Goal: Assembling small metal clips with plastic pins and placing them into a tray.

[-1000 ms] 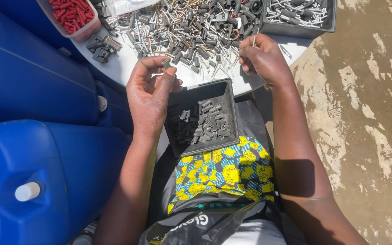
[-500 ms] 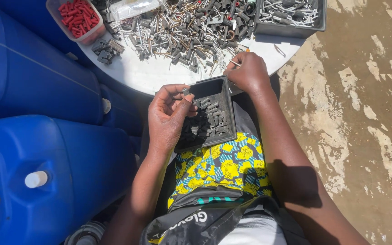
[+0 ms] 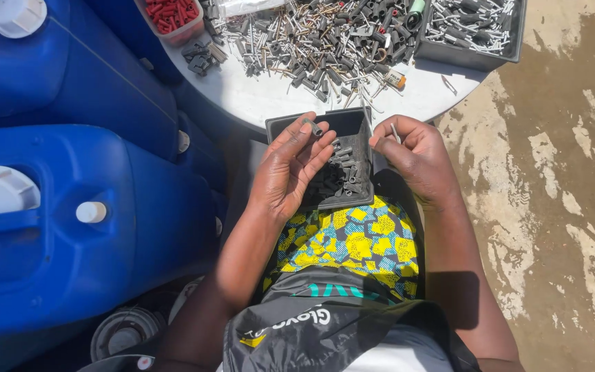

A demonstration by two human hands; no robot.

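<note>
I see my left hand (image 3: 290,169) with fingers loosely spread, a small dark sleeve (image 3: 313,127) lying on their tips over the black tray (image 3: 363,196) on my lap. My right hand (image 3: 414,155), at three o'clock of the tray, has its fingers pinched together on a thin metal pin (image 3: 394,132). At twelve o'clock, the round white surface (image 3: 270,103) carries a heap of mixed fasteners (image 3: 325,38). Blue drums (image 3: 70,207) stand at nine o'clock.
</note>
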